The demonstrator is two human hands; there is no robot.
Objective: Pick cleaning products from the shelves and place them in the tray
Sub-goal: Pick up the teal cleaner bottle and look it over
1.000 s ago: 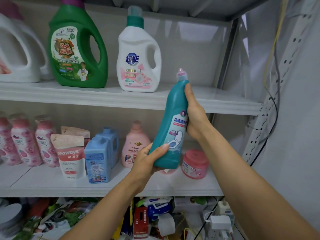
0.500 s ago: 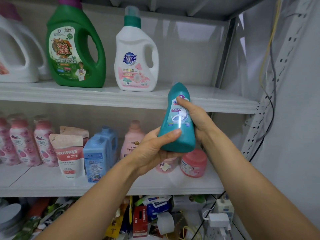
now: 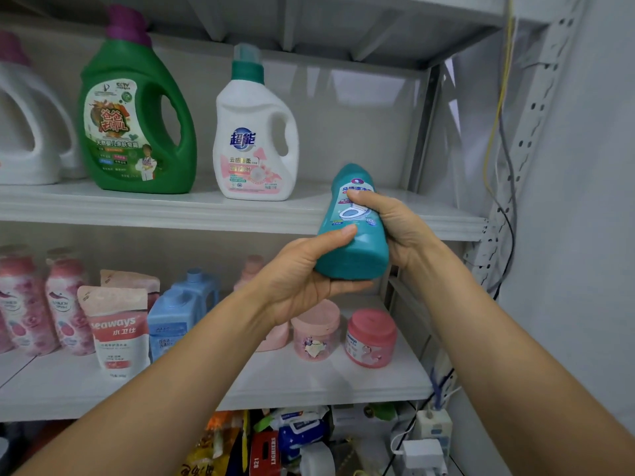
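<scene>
Both hands were on it: the left hand [image 3: 302, 273] cupped the base of the teal toilet-cleaner bottle [image 3: 357, 255] from below, thumb pressed along its side, while the right hand [image 3: 398, 228] gripped it from the right, thumb laid across the label. The bottle hung in the air, clear of every shelf, tipped so its flat bottom faced the camera and its neck pointed up and away; the cap could not be seen. Right behind the bottle ran the front edge of the upper shelf [image 3: 103, 207]. Up and to the left of the bottle stood a white detergent jug [image 3: 254, 139] with a green cap, and farther left a big green jug [image 3: 137, 115] with a purple cap. Below the bottle, on the lower shelf [image 3: 309, 383], sat two pink jars [image 3: 316, 331] side by side. To the bottle's lower left were blue bottles [image 3: 171, 321], a Seaways pouch [image 3: 117, 331] and a row of pink bottles [image 3: 27, 304]. To the right of the bottle, cables [image 3: 498, 132] ran down the wall.
</scene>
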